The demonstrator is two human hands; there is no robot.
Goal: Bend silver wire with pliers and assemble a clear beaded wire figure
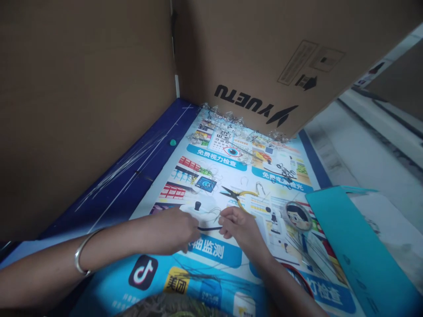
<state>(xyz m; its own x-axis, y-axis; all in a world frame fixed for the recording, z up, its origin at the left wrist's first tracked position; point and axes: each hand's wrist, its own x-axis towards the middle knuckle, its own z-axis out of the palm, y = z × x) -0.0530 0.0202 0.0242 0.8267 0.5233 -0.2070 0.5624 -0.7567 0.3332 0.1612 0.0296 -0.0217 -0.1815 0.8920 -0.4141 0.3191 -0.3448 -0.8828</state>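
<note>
My left hand [180, 231], a silver bangle on its wrist, is closed low over the printed poster, knuckles up. What its fingers hold, if anything, is hidden. My right hand [238, 226] is closed in a pinch just across from it, with a fine thin wire [214, 214] curving out at its fingertips. A dark line runs between the two hands; I cannot tell whether it is an object or print. Pliers with yellow handles [243, 197] lie just beyond my right hand. Small bent wire loops [261, 188] rest near the pliers.
Cardboard panels [251, 53] wall the far and left sides. Clear wire pieces [228, 116] pile along the back. Straight wires [122, 163] lie at left beside a green bit [172, 142]. Dark rings [286, 171], a round tin [298, 215] and a teal box [360, 246] stand right.
</note>
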